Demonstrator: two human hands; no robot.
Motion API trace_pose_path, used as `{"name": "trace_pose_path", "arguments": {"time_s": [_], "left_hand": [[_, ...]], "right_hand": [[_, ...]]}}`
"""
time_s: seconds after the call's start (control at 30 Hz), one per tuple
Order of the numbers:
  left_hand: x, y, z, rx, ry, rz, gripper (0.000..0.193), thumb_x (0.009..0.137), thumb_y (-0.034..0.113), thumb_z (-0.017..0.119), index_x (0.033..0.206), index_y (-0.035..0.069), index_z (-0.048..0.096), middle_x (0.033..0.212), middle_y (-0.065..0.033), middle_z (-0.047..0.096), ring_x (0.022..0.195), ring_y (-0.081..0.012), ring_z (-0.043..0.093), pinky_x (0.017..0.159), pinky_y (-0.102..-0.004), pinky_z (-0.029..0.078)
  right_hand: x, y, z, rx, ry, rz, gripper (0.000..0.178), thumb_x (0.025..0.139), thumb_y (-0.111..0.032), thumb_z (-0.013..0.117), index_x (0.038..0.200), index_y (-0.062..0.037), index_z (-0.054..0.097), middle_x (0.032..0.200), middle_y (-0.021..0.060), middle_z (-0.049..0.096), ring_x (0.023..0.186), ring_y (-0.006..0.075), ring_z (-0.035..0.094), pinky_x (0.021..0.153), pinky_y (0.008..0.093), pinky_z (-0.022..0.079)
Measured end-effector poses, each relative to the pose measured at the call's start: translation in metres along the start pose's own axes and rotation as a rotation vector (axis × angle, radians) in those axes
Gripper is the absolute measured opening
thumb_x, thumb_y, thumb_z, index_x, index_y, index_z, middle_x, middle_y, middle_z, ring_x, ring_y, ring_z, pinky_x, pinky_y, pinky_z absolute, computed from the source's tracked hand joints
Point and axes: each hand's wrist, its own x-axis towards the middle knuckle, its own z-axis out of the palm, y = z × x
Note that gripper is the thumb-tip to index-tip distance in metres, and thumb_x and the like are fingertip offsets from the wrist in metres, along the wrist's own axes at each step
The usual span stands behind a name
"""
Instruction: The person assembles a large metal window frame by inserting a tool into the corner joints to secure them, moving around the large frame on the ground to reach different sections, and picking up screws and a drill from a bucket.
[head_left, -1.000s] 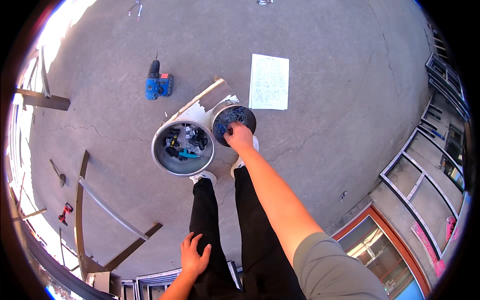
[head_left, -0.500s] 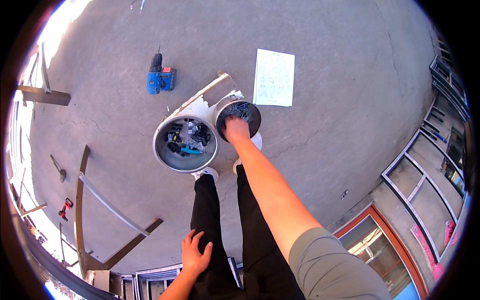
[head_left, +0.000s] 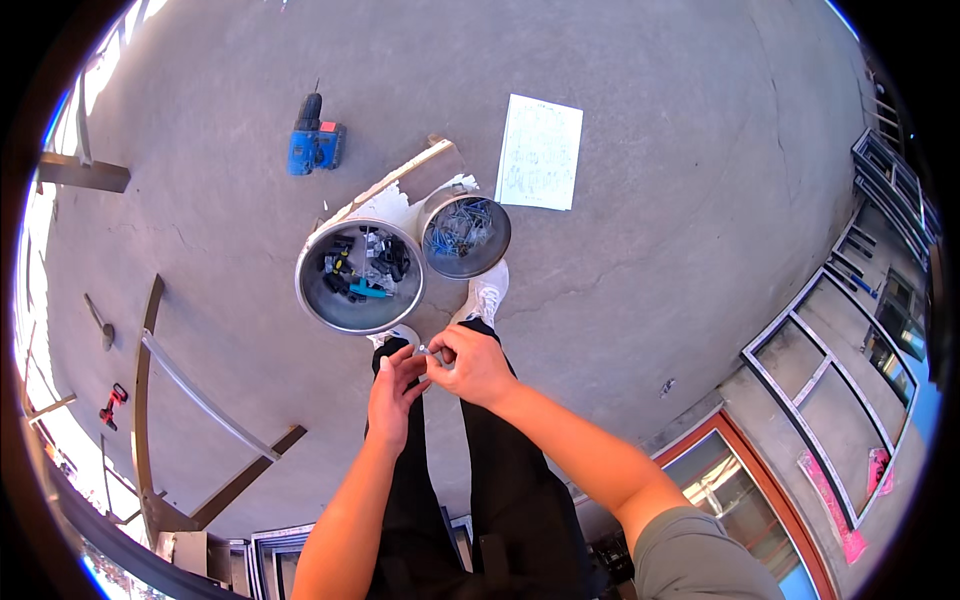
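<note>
My right hand (head_left: 472, 368) is closed in a pinch above my knees, with a small shiny metal piece (head_left: 423, 350) at its fingertips; its exact kind is too small to tell. Close against it is my left hand (head_left: 392, 398), its fingers loosely curled and apart, the tips near the piece. Beyond my hands stands a round metal bowl (head_left: 311, 312) with black and grey fittings and a teal-handled tool (head_left: 369, 289). Touching it on the right, a smaller metal bowl (head_left: 480, 262) holds many silvery screws (head_left: 458, 228).
A blue cordless drill (head_left: 314, 148) and white paper sheets (head_left: 540, 152) lie farther out on the concrete floor. A white board with a wooden edge (head_left: 395, 183) sits behind the bowls. At left are metal bars (head_left: 205, 395), a hammer (head_left: 100, 322) and a red tool (head_left: 113, 407). Frames (head_left: 822, 385) stand right.
My right hand has come out of the screw bowl and back toward me, carrying a small metal piece. The left hand has risen from my leg to meet it.
</note>
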Motion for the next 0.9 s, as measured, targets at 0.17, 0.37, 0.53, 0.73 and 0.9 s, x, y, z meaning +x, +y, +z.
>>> {"name": "trace_pose_path", "arguments": {"time_s": [0.17, 0.37, 0.53, 0.73, 0.9], "left_hand": [[0.031, -0.008, -0.012, 0.066, -0.063, 0.088, 0.037, 0.106, 0.035, 0.046, 0.086, 0.007, 0.057, 0.076, -0.0013, 0.054, 0.066, -0.0111, 0.051, 0.060, -0.0275, 0.042], [0.020, 0.010, -0.034, 0.172, -0.043, -0.116, 0.037, 0.105, 0.035, 0.048, 0.079, 0.010, 0.052, 0.064, 0.0033, 0.041, 0.052, -0.0054, 0.034, 0.048, -0.0228, 0.026], [0.005, 0.008, -0.054, 0.241, -0.037, -0.149, 0.038, 0.105, 0.037, 0.048, 0.077, 0.012, 0.053, 0.063, 0.0048, 0.040, 0.053, -0.0049, 0.034, 0.049, -0.0228, 0.026], [0.004, -0.010, -0.061, 0.243, 0.004, -0.159, 0.038, 0.106, 0.036, 0.047, 0.080, 0.009, 0.053, 0.064, 0.0014, 0.042, 0.051, -0.0066, 0.034, 0.047, -0.0227, 0.027], [0.007, -0.010, -0.050, 0.220, -0.018, -0.138, 0.038, 0.106, 0.036, 0.046, 0.080, 0.009, 0.053, 0.064, 0.0010, 0.043, 0.051, -0.0070, 0.035, 0.046, -0.0230, 0.027]], "right_hand": [[0.021, -0.017, -0.024, 0.197, -0.016, -0.036, 0.016, 0.078, -0.016, 0.077, 0.081, -0.0035, 0.067, 0.073, 0.0080, 0.063, 0.061, 0.0222, 0.063, 0.057, 0.0334, 0.050], [0.116, 0.115, 0.013, -0.269, 0.187, 0.166, 0.017, 0.079, -0.019, 0.071, 0.087, -0.0043, 0.071, 0.091, 0.0152, 0.071, 0.083, 0.0348, 0.069, 0.074, 0.0440, 0.056], [0.149, 0.138, 0.041, -0.501, 0.061, 0.190, 0.019, 0.079, -0.019, 0.070, 0.090, -0.0027, 0.070, 0.095, 0.0199, 0.071, 0.088, 0.0379, 0.070, 0.077, 0.0460, 0.057], [0.157, 0.137, 0.051, -0.599, -0.017, 0.261, 0.022, 0.079, -0.020, 0.070, 0.092, -0.0030, 0.070, 0.101, 0.0201, 0.070, 0.090, 0.0370, 0.071, 0.078, 0.0465, 0.058], [0.157, 0.148, 0.040, -0.631, -0.042, 0.194, 0.025, 0.076, -0.023, 0.071, 0.094, -0.0050, 0.071, 0.096, 0.0200, 0.071, 0.090, 0.0370, 0.070, 0.080, 0.0471, 0.057]]}}
